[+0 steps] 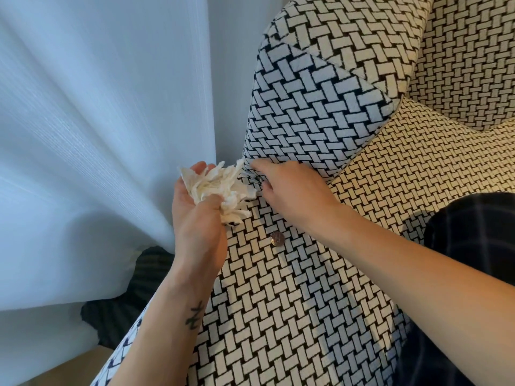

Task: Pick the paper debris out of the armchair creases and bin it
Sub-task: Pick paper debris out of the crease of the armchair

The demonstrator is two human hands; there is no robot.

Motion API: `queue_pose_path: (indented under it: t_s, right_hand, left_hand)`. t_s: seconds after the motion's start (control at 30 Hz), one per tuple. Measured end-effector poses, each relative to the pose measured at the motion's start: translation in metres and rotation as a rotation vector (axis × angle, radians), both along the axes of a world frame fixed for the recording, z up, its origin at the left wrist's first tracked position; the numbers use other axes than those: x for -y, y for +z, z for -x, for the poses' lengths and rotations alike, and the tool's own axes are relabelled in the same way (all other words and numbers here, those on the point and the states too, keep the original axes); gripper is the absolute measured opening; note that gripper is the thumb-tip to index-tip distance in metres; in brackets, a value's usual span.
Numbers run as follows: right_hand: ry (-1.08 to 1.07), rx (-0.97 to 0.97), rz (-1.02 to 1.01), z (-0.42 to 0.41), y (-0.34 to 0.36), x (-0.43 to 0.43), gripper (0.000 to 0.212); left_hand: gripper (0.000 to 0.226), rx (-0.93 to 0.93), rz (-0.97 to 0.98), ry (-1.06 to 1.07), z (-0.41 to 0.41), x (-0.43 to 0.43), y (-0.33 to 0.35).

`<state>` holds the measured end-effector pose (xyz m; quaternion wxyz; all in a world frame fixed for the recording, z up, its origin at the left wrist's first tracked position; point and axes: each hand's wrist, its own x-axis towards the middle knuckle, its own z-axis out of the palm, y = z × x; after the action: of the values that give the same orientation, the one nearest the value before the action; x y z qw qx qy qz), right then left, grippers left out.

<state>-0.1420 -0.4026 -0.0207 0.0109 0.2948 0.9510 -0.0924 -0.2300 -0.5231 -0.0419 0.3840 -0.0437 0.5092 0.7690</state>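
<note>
The left hand (195,207) cups a loose wad of crumpled white tissue paper (220,188), thumb pressed over it and fingers curled beneath, held just off the left edge of the black-and-cream basket-weave armchair (292,302). So a fair share of the picking looks done, judging by the size of that bundle. The right hand (289,190) reaches in beside it, fingertips pinched down into the crease where the seat meets the upright side cushion (315,107); whether it grips a scrap there I cannot tell, since the fingertips are hidden in the fold. A small round brownish coin (276,238) lies on the seat just nearer than the right hand, not paper, so probably not for the bin. No other scraps show on the visible fabric, though the far creases on the right are only partly in sight. No bin appears anywhere, beside the white sheer curtain (97,135) or elsewhere, so the binning step seems wholly ahead.
</note>
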Motion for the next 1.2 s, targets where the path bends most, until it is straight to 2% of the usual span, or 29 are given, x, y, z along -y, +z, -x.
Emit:
queue_pose_path:
  t_s: [0.17, 0.3, 0.37, 0.6, 0.83, 0.97, 1.2]
  right_hand:
    - [0.120, 0.193, -0.092, 0.019, 0.002, 0.001, 0.060]
    - [0.143, 0.316, -0.129, 0.030, -0.001, -0.002, 0.050]
    - [0.175, 0.373, -0.178, 0.030, -0.003, 0.000, 0.056]
    - [0.137, 0.482, -0.135, 0.040, -0.007, -0.003, 0.076]
    - [0.074, 0.417, -0.200, 0.043, -0.017, 0.000, 0.058]
    - [0.078, 0.443, -0.243, 0.050, -0.019, 0.002, 0.046]
    - [0.144, 0.500, -0.272, 0.057, -0.020, -0.003, 0.052]
  left_hand:
    - [0.063, 0.061, -0.002, 0.018, 0.002, -0.001, -0.002]
    - [0.063, 0.074, 0.003, 0.022, 0.002, -0.001, -0.002]
    - [0.063, 0.081, 0.001, 0.030, 0.002, -0.001, -0.002]
    - [0.062, 0.081, -0.009, 0.072, 0.003, -0.001, -0.002]
    - [0.062, 0.104, -0.030, 0.092, 0.005, 0.000, -0.001]
    - [0.062, 0.114, -0.043, 0.091, 0.006, 0.000, -0.001]
    - [0.060, 0.138, -0.036, 0.088, 0.008, 0.000, -0.001]
